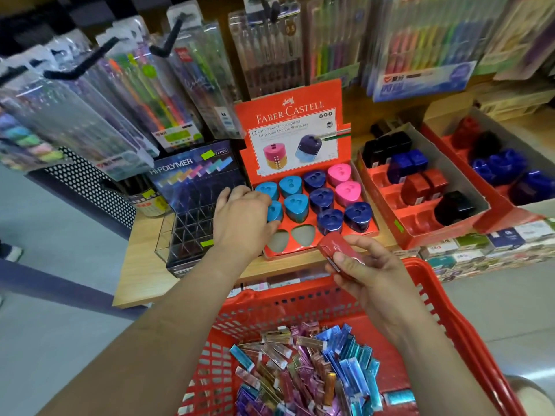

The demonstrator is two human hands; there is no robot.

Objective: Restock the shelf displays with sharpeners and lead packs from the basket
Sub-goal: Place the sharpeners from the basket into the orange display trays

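Note:
My left hand (240, 217) grips a light blue triangular sharpener (274, 211) at the left edge of the red Faber-Castell display tray (303, 246). The tray holds several light blue, dark blue and pink sharpeners, and two front slots are empty. My right hand (366, 277) holds a red sharpener (338, 250) just in front of the tray, above the red basket (300, 304). The basket holds a heap of shiny lead packs (315, 367) in blue, pink, purple and silver.
A clear Hi-Polymer lead display rack (192, 217) stands left of the tray. To the right, a red tray (420, 232) holds black, blue and red sharpeners, with another beyond it. Pen packs hang above on hooks. Small boxes line the shelf edge at right.

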